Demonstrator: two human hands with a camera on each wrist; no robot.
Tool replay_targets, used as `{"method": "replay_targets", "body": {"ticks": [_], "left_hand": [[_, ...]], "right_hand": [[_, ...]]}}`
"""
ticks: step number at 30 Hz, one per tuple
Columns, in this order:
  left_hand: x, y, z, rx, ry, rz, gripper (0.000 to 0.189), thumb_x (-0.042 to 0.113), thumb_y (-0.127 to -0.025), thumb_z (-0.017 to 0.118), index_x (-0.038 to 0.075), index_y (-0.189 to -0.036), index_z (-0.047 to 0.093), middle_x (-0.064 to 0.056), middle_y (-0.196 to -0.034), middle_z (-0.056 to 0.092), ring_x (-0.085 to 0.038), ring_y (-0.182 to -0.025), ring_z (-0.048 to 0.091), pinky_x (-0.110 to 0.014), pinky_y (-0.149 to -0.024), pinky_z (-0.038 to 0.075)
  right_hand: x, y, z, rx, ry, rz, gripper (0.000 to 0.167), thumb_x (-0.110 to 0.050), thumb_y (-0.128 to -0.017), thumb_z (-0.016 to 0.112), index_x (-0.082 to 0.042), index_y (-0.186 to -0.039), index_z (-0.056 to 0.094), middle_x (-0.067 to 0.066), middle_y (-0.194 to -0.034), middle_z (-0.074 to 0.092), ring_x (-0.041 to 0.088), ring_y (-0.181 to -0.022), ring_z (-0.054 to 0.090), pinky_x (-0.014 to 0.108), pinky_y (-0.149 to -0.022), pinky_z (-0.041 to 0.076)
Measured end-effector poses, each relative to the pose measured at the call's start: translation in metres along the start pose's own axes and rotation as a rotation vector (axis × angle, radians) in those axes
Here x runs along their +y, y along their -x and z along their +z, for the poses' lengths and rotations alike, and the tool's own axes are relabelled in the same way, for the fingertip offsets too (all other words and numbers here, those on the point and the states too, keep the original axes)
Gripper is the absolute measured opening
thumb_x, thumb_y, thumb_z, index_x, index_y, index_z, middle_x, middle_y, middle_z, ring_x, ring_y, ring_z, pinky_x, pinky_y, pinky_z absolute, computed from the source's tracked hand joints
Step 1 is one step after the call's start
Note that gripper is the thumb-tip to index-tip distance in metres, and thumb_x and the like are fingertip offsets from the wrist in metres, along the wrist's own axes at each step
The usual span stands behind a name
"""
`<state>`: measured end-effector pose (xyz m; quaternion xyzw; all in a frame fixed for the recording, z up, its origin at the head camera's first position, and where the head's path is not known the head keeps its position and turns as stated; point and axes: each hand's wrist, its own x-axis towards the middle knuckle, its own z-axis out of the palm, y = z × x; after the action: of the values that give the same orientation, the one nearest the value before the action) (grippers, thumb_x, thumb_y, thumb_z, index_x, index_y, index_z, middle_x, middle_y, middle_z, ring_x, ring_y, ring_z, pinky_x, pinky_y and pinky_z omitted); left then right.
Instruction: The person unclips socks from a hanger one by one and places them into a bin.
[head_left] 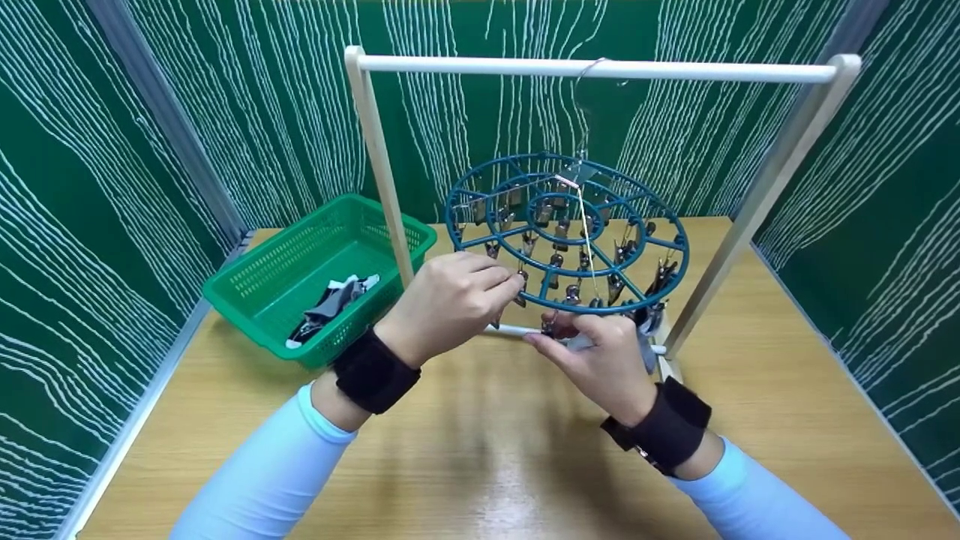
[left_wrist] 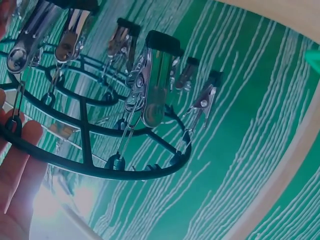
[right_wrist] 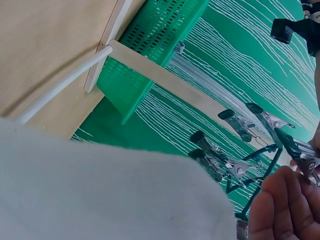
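A round dark-green clip hanger (head_left: 540, 300) hangs by its hook from a white rail, with several metal clips below its rings. My left hand (head_left: 461, 300) grips the near rim; in the left wrist view its fingers (left_wrist: 27, 155) lie against that rim. Just right of it, my right hand (head_left: 600, 356) pinches a metal clip (right_wrist: 300, 150) under the rim, thumb toward me. Pale cloth (right_wrist: 115, 190) fills the lower left of the right wrist view; whether this hand holds it I cannot tell. Grey fabric (head_left: 646, 352) hangs at the hanger's right side, partly hidden.
The wooden stand with its white rail (head_left: 480, 66) frames the hanger. To the left a green plastic basket (head_left: 255, 330) holds a few black, grey and white socks (head_left: 334, 307). Everything stands on a wooden table (head_left: 465, 465) between green, white-streaked walls.
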<state>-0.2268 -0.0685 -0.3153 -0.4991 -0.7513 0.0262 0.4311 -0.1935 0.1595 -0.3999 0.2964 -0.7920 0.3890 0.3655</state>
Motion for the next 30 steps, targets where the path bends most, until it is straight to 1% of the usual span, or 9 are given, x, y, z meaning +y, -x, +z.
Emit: {"method": "replay_targets", "body": {"ticks": [3, 7, 10, 13, 17, 20, 23, 27, 30], "left_hand": [[-0.001, 0.002, 0.0, 0.009, 0.025, -0.015, 0.009, 0.006, -0.1, 0.078, 0.008, -0.105, 0.085, -0.004, -0.099, 0.085, -0.017, -0.088, 0.081, -0.028, -0.082, 0.067], [-0.004, 0.005, -0.001, 0.017, 0.04, -0.027, 0.009, 0.003, -0.1, 0.077, 0.006, -0.104, 0.084, -0.005, -0.097, 0.085, -0.018, -0.086, 0.081, -0.029, -0.082, 0.067], [-0.007, 0.007, -0.001, 0.016, 0.049, -0.04, 0.009, 0.002, -0.1, 0.077, 0.006, -0.105, 0.084, -0.006, -0.097, 0.084, -0.019, -0.085, 0.081, -0.03, -0.082, 0.068], [-0.009, 0.008, -0.002, 0.01, 0.066, -0.064, 0.01, 0.002, -0.099, 0.077, 0.005, -0.106, 0.084, -0.008, -0.098, 0.084, -0.021, -0.086, 0.081, -0.031, -0.084, 0.068], [-0.012, 0.01, -0.002, 0.0, 0.086, -0.084, 0.011, 0.001, -0.099, 0.077, 0.005, -0.106, 0.084, -0.008, -0.1, 0.085, -0.021, -0.089, 0.081, -0.032, -0.085, 0.068], [-0.014, 0.012, -0.002, -0.01, 0.106, -0.086, 0.012, -0.002, -0.098, 0.077, 0.004, -0.105, 0.084, -0.009, -0.102, 0.085, -0.021, -0.091, 0.082, -0.032, -0.088, 0.068], [-0.017, 0.014, -0.001, -0.021, 0.126, -0.092, 0.01, -0.003, -0.097, 0.077, 0.003, -0.103, 0.083, -0.01, -0.103, 0.084, -0.022, -0.094, 0.082, -0.033, -0.092, 0.067], [-0.022, 0.017, -0.001, -0.03, 0.149, -0.11, 0.009, -0.004, -0.1, 0.074, 0.001, -0.102, 0.081, -0.011, -0.104, 0.084, -0.022, -0.098, 0.082, -0.034, -0.095, 0.066], [-0.026, 0.019, -0.002, -0.046, 0.176, -0.124, 0.01, -0.003, -0.101, 0.073, 0.0, -0.105, 0.082, -0.012, -0.107, 0.084, -0.023, -0.101, 0.082, -0.035, -0.096, 0.065]], "right_hand": [[-0.001, 0.0, -0.001, -0.008, 0.0, -0.035, 0.024, -0.017, -0.085, 0.095, 0.001, -0.092, 0.08, 0.008, -0.081, 0.082, 0.018, -0.066, 0.075, 0.018, -0.067, 0.06], [-0.005, 0.002, -0.003, -0.002, 0.039, -0.089, 0.044, -0.044, -0.098, 0.08, 0.0, -0.091, 0.08, 0.009, -0.082, 0.081, 0.018, -0.066, 0.074, 0.026, -0.06, 0.06], [-0.012, 0.002, -0.007, 0.011, 0.092, -0.109, 0.053, -0.052, -0.101, 0.073, 0.0, -0.093, 0.081, 0.01, -0.084, 0.082, 0.021, -0.069, 0.076, 0.032, -0.061, 0.062], [-0.02, 0.002, -0.012, 0.032, 0.11, -0.128, 0.051, -0.05, -0.103, 0.072, 0.0, -0.097, 0.082, 0.011, -0.086, 0.082, 0.024, -0.073, 0.077, 0.036, -0.066, 0.064], [-0.027, 0.001, -0.021, 0.126, 0.069, -0.221, 0.04, -0.037, -0.106, 0.072, 0.001, -0.1, 0.082, 0.012, -0.086, 0.081, 0.026, -0.072, 0.074, 0.035, -0.07, 0.063], [-0.027, 0.001, -0.028, 0.221, 0.037, -0.284, 0.031, -0.026, -0.105, 0.075, 0.004, -0.098, 0.081, 0.016, -0.086, 0.08, 0.029, -0.071, 0.072, 0.026, -0.076, 0.063], [-0.021, 0.0, -0.038, 0.27, 0.044, -0.29, 0.024, -0.018, -0.099, 0.078, 0.005, -0.096, 0.08, 0.022, -0.089, 0.078, 0.034, -0.073, 0.07, 0.016, -0.091, 0.059], [-0.011, -0.002, -0.053, 0.231, 0.101, -0.234, 0.022, -0.011, -0.091, 0.08, 0.006, -0.103, 0.08, 0.026, -0.099, 0.077, 0.041, -0.088, 0.069, 0.013, -0.108, 0.05], [-0.006, -0.001, -0.063, 0.167, 0.145, -0.174, 0.029, -0.019, -0.096, 0.08, 0.005, -0.111, 0.08, 0.025, -0.108, 0.078, 0.043, -0.099, 0.069, 0.016, -0.114, 0.045]]}}
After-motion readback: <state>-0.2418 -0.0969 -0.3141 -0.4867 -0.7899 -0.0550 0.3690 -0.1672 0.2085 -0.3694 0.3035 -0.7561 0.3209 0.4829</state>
